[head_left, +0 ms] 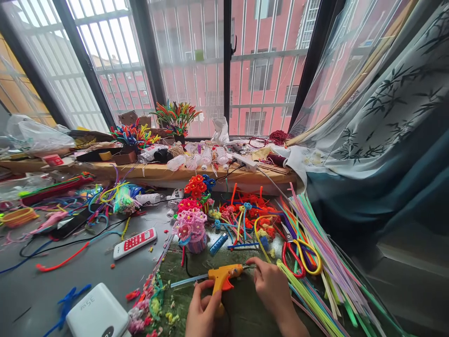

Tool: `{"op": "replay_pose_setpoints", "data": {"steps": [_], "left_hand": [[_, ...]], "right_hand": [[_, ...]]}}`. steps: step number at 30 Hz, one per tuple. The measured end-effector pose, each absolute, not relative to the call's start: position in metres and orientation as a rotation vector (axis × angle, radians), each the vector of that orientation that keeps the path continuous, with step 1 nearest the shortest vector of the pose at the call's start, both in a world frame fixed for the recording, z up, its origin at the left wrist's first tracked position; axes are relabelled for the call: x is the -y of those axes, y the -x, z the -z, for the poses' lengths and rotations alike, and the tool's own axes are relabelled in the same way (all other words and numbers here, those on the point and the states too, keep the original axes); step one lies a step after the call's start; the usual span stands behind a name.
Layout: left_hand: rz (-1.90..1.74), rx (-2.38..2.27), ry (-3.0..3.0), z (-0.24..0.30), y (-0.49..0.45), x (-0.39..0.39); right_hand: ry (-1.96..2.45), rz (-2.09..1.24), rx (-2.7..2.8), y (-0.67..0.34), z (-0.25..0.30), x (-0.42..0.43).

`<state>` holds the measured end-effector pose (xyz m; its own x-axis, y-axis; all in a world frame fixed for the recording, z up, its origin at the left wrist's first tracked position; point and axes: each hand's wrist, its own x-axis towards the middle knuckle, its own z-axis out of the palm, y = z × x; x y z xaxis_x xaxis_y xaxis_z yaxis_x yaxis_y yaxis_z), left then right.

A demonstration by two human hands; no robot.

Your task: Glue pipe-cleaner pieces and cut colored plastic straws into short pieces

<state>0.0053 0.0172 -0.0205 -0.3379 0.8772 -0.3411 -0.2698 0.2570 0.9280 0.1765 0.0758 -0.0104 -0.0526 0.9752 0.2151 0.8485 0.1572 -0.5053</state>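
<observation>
A yellow hot glue gun (224,275) lies sideways over the dark green mat, its orange trigger and a pale glue stick (189,281) at the back showing. My left hand (202,311) is closed round its handle. At the nozzle, my right hand (271,288) has its fingers curled in, the index fingertip against the metal tip. Whatever is pinched there is too small to make out. Just beyond stands a bunch of pink pipe-cleaner flowers (191,222) in a purple pot (197,243), with red flowers (195,186) behind. A blue tube-like piece (218,244) lies beside the pot.
Scissors with red and yellow handles (308,257) rest near long bundled pipe cleaners (326,252) on the right. A calculator-like white and red remote (135,243) and a white power bank (98,311) lie left. Fuzzy scraps (147,299) border the mat. Bottles (205,159) line the windowsill.
</observation>
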Motion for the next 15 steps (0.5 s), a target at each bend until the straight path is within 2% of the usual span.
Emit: {"op": "replay_pose_setpoints", "data": {"steps": [6, 15], "left_hand": [[-1.376, -1.391, -0.552, 0.012, -0.007, -0.017], [-1.533, -1.309, -0.579, 0.012, -0.012, -0.020]], "right_hand": [[1.735, -0.152, 1.912, -0.177, 0.013, -0.080], [1.348, -0.046, 1.537, -0.180, 0.005, -0.066]]}}
